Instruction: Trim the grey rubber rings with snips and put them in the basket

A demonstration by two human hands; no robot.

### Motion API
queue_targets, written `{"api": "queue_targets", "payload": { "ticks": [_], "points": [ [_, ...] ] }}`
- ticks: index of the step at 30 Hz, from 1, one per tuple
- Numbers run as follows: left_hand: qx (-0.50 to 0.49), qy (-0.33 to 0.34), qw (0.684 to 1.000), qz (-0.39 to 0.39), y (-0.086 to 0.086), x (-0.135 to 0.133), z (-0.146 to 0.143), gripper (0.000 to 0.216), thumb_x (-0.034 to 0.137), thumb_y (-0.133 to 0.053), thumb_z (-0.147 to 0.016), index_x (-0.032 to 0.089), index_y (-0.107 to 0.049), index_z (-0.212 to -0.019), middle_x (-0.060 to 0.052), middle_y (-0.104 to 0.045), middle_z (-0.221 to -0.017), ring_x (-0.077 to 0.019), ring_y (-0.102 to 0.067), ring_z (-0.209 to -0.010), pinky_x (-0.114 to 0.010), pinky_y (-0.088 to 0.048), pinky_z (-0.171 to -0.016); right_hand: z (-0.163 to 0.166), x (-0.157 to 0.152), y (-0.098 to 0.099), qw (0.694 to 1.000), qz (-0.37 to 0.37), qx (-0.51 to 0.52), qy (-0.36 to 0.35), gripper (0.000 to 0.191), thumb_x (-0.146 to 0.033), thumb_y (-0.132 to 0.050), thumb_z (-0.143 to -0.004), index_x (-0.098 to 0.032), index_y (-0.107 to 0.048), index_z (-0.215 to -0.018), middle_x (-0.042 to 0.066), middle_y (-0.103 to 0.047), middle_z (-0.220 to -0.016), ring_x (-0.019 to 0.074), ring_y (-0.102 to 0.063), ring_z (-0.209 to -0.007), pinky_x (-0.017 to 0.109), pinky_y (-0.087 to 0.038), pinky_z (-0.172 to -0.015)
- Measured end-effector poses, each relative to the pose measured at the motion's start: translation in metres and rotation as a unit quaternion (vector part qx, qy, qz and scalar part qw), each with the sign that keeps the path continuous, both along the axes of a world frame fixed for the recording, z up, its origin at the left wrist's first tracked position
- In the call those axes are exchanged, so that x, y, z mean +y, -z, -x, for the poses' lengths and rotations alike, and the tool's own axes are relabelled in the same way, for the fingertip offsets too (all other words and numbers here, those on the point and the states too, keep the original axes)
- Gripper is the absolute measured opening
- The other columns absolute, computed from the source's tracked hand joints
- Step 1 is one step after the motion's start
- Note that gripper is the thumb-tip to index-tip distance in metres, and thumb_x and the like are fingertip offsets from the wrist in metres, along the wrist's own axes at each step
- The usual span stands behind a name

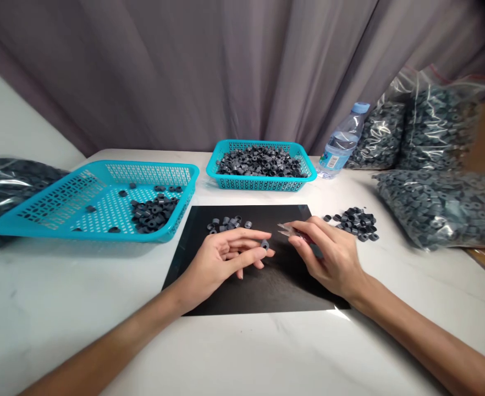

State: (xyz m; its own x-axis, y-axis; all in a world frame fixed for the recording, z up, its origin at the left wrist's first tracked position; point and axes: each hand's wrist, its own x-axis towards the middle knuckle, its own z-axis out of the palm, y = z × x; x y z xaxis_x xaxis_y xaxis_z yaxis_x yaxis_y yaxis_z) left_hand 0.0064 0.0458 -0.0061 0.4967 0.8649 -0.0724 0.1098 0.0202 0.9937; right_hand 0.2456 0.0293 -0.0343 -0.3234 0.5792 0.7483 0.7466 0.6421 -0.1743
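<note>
My left hand [221,258] hovers over a black mat [267,286], pinching one small grey ring [264,244] between thumb and fingertips. My right hand [329,256] is closed around a small pair of snips [286,229] whose pale metal tips point left toward that ring. The tips stand a short way from the ring. A small cluster of grey rings [228,223] lies on the mat's far left part. Another pile of grey rings [358,223] sits on the white table just right of the mat.
A teal basket [40,220] at left holds a few grey rings in its right corner. A second teal basket [263,181] at the back is full of them. A water bottle [341,144] and clear bags of rings [436,203] lie at right; another bag [3,181] at far left.
</note>
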Motion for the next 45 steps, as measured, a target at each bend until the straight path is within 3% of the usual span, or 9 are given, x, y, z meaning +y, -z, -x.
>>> {"api": "queue_targets", "payload": {
  "ticks": [9,26,33,38,42,45],
  "points": [
    [0.02,0.003,1.0,-0.004,0.001,0.0,0.002,0.03,0.035,-0.074,-0.092,0.019,-0.077,-0.117,-0.011,-0.082,-0.1,-0.0215,-0.074,-0.088,-0.021,-0.047,-0.054,0.007,0.002,0.001,1.0,0.001,0.016,0.024,0.017,-0.027,-0.051,-0.105,-0.015,-0.064,-0.106,0.002,-0.061,-0.077,0.0122,-0.058,-0.062,0.025,-0.044,-0.057],
    [0.002,0.012,1.0,0.02,-0.003,-0.001,0.005,0.029,0.031,-0.08,-0.087,0.023,-0.079,-0.115,-0.009,-0.083,-0.107,-0.0181,-0.072,-0.089,-0.019,-0.046,-0.056,0.008,0.002,0.004,0.999,0.001,0.013,0.049,0.018,-0.03,-0.053,-0.105,-0.015,-0.063,-0.106,0.003,-0.064,-0.081,0.0135,-0.06,-0.064,0.026,-0.045,-0.059],
    [0.001,0.014,1.0,0.01,-0.004,-0.001,0.004,0.029,0.029,-0.079,-0.087,0.021,-0.079,-0.114,-0.01,-0.082,-0.105,-0.0177,-0.07,-0.083,-0.02,-0.046,-0.056,0.007,0.003,0.004,0.999,-0.003,0.012,0.03,0.017,-0.027,-0.054,-0.104,-0.013,-0.064,-0.106,0.003,-0.062,-0.08,0.0137,-0.059,-0.065,0.027,-0.045,-0.06],
    [0.018,0.004,1.0,-0.004,-0.003,0.001,0.003,0.03,0.033,-0.078,-0.087,0.021,-0.081,-0.114,-0.01,-0.082,-0.1,-0.0161,-0.066,-0.078,-0.02,-0.045,-0.055,0.006,0.003,0.003,0.999,-0.007,0.016,-0.031,0.018,-0.028,-0.058,-0.104,-0.015,-0.063,-0.115,0.003,-0.064,-0.083,0.0146,-0.059,-0.068,0.027,-0.046,-0.061],
    [0.019,0.007,1.0,-0.015,-0.001,0.001,0.004,0.029,0.032,-0.077,-0.088,0.023,-0.081,-0.115,-0.008,-0.08,-0.098,-0.015,-0.064,-0.076,-0.019,-0.045,-0.054,0.009,-0.001,0.0,0.995,0.033,0.045,-0.078,0.021,-0.031,-0.061,-0.102,-0.016,-0.063,-0.117,0.003,-0.062,-0.082,0.0152,-0.058,-0.068,0.028,-0.046,-0.061],
    [0.032,0.018,0.999,-0.021,0.0,0.001,0.005,0.029,0.032,-0.076,-0.088,0.025,-0.082,-0.116,-0.006,-0.079,-0.096,-0.015,-0.063,-0.077,-0.019,-0.045,-0.054,0.014,-0.005,-0.004,0.981,0.123,0.125,-0.083,0.023,-0.037,-0.064,-0.099,-0.018,-0.063,-0.113,0.003,-0.06,-0.084,0.0157,-0.057,-0.07,0.029,-0.047,-0.062]
  ]
}}
